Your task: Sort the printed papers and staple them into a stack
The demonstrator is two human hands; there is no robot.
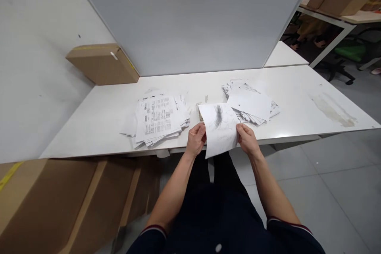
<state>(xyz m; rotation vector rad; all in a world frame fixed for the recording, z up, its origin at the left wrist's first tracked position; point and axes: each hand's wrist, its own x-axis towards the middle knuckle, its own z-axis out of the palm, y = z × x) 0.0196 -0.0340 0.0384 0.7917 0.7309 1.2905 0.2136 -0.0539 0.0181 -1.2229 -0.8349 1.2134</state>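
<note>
A single sheet of paper (pixel 222 133) with a dark scribble near its top is stretched between my hands, over the table's front edge. My left hand (pixel 196 139) pinches its left side, and my right hand (pixel 247 138) pinches its right side. To the left lies a loose pile of printed papers (pixel 157 117), its top sheet covered in rows of text. A second, fanned-out paper stack (pixel 251 103) lies just beyond my right hand, with a mostly blank sheet on top. A small object behind the held sheet is largely hidden.
The white table (pixel 297 103) has a worn patch at its right. A cardboard box (pixel 102 63) leans by the wall at the back left. A grey panel (pixel 196 20) rises behind the table. Large cartons (pixel 68 202) stand below left. Someone's feet show beneath another desk.
</note>
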